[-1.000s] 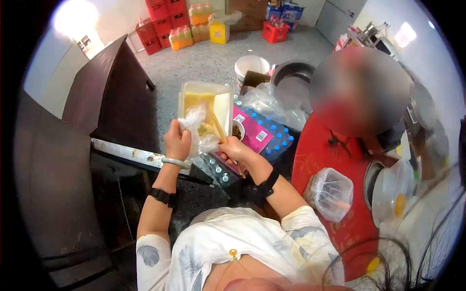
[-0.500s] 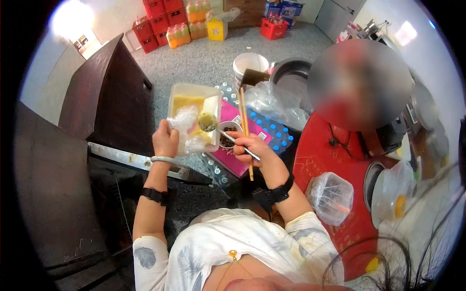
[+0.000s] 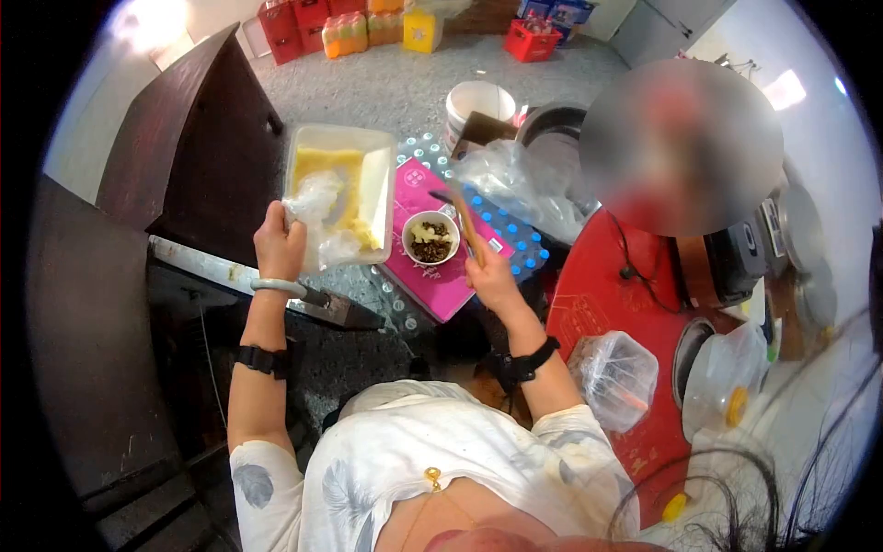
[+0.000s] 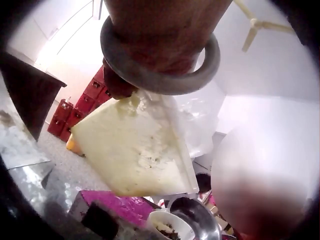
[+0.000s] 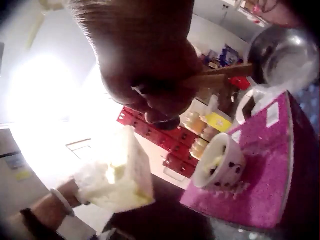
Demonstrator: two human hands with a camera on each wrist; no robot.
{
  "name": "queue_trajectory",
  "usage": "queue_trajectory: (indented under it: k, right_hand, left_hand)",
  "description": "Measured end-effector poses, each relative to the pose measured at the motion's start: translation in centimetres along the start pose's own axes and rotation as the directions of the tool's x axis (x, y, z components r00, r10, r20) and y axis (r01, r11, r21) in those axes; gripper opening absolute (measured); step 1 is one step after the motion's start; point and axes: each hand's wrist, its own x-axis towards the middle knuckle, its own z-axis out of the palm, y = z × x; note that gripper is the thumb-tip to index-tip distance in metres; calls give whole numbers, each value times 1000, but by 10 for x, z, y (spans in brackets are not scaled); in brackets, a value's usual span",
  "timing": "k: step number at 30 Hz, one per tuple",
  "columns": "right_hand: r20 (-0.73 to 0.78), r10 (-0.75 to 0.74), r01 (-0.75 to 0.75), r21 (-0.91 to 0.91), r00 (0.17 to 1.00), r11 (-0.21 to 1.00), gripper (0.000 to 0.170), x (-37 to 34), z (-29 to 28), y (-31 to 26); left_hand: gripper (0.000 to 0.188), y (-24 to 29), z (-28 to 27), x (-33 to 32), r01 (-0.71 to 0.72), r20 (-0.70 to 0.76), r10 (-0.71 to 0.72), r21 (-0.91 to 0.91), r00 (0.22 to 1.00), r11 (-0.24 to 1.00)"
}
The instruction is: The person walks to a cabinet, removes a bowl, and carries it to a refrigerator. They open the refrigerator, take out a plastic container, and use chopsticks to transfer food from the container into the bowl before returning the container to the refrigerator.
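Note:
My left hand point(image 3: 280, 241) grips the near left edge of a translucent plastic container point(image 3: 375, 179), with a crumpled clear plastic bag point(image 3: 315, 198) bunched beside the fingers. Soft yellow food point(image 3: 345, 189) coats the container's inside. In the left wrist view the smeared underside of the container point(image 4: 135, 150) shows. My right hand point(image 3: 495, 278) holds wooden chopsticks point(image 3: 471, 228) together with a spoon, whose dark end point(image 3: 441, 196) points up and left. Just left of that hand, a white bowl point(image 3: 457, 248) contains dark bits topped by a pale yellow lump point(image 3: 429, 234).
The bowl stands on a pink box point(image 3: 446, 299), over shrink-wrapped bottles point(image 3: 526, 241). Behind are a white bucket point(image 3: 480, 99) and clear plastic bags point(image 3: 520, 179). A red table point(image 3: 589, 294) with a bagged tub point(image 3: 614, 379) is at the right; dark furniture point(image 3: 216, 147) stands left. A blurred person is at the table.
My right hand has swung from the container to beside the bowl, and the spoon's food is off it. A pale lump now lies in the bowl. My left hand has drawn the container left.

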Motion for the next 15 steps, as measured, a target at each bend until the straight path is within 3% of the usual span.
queue_trajectory:
  k: [1, 4, 5, 6, 8, 9, 10, 12, 15]
  right_hand:
    - [39, 27, -34, 182, 999, 983, 47, -3, -6, -22]
    - [127, -68, 40, 211, 989, 977, 45, -6, -5, -71]
    - [99, -176, 167, 88, 979, 982, 46, 5, 3, -65]
    - [96, -177, 168, 91, 980, 982, 46, 11, 12, -65]
    - [-80, -525, 516, -111, 847, 850, 47, 20, 28, -72]
    - [-11, -417, 412, -133, 909, 902, 44, 20, 30, -80]
    - [-11, -413, 409, -129, 911, 904, 44, 22, 35, -80]
    - [55, -215, 217, -438, 975, 872, 37, 30, 46, -78]
    - [101, -161, 188, -371, 982, 909, 30, 27, 58, -69]
  left_hand:
    - [10, 2, 1, -1, 0, -2, 0, 2, 1000, 1000]
    - [9, 13, 5, -7, -38, 16, 38, -32, 999, 999]
    - [9, 14, 8, -8, -42, 21, 44, -54, 999, 998]
    - [8, 15, 10, -10, -47, 27, 49, -76, 998, 996]
    - [8, 20, 11, -11, -71, 32, 72, -45, 997, 996]
    - [9, 23, 10, -13, -71, 55, 74, -40, 996, 997]
    - [9, 25, 10, -15, -70, 82, 72, -35, 994, 997]
    - [9, 32, 12, -16, -123, 65, 126, -50, 990, 991]
    - [9, 34, 16, -17, -177, 60, 180, -63, 982, 982]
